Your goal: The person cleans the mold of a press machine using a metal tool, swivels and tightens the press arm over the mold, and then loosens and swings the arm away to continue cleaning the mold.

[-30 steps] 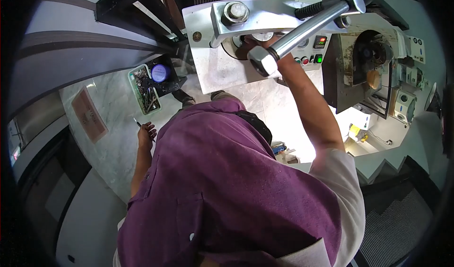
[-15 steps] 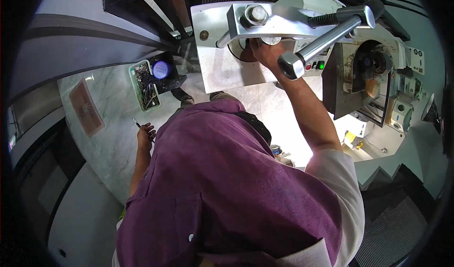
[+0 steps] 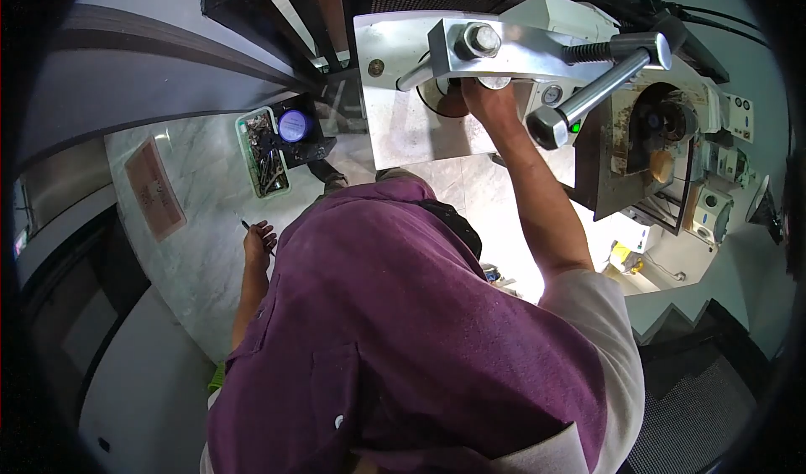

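Low at my left side, my left hand is closed around a thin, dark, pen-like tool, whose exact kind I cannot make out. My right hand reaches beneath the shiny metal clamp arm of a white machine. It is at the round opening in the machine's top, and its fingers are mostly hidden by the arm. A large bolt sits on the arm, and a steel lever handle slants across above my right wrist.
Left of the machine, a pale green tray of metal tools lies beside a blue-lidded round container. A reddish-brown flat sheet rests on the marble-patterned surface. Another machine with a rusty, stained housing stands to the right.
The view has shifted, so the machine and tray appear slightly further right and lower. My right hand stays under the clamp arm; my left hand still holds the thin tool.
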A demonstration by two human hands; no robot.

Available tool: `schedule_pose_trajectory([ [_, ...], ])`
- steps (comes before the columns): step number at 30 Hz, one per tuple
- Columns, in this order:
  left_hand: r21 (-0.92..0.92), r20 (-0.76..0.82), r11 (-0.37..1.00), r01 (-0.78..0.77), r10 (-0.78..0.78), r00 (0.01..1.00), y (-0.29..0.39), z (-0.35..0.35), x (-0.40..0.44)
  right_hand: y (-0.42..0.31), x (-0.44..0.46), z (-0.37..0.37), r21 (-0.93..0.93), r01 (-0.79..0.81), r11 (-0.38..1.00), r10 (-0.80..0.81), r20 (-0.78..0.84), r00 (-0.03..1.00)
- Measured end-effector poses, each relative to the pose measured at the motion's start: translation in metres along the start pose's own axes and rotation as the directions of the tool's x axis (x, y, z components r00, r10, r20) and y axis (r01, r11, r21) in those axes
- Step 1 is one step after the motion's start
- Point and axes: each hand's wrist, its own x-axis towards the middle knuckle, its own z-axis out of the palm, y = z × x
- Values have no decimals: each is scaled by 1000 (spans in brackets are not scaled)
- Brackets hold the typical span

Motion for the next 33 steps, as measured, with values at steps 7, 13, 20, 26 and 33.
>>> schedule_pose_trajectory([
  [7, 13, 32, 1000, 9, -9, 999, -5, -3, 11, 5, -11, -8, 109, -390, 914, 370, 168, 914],
  [13, -15, 26, 1000, 25, -25, 999, -8, -1, 13, -14, -42, -28, 759, -552, 344, 742, 140, 655],
  [20, 8, 29, 1000, 27, -28, 999, -4, 8, 6, -21, -51, -39, 921, -351, 167, 718, 130, 684],
  [26, 24, 54, 1000, 14, -16, 998, -3, 4, 15, -5, -23, -46, 95, -155, 983, 123, 280, 952],
  [33, 21, 30, 1000, 8, -9, 999, -7, 1, 2, 0, -3, -42, 37, -96, 995, 75, 385, 920],
])
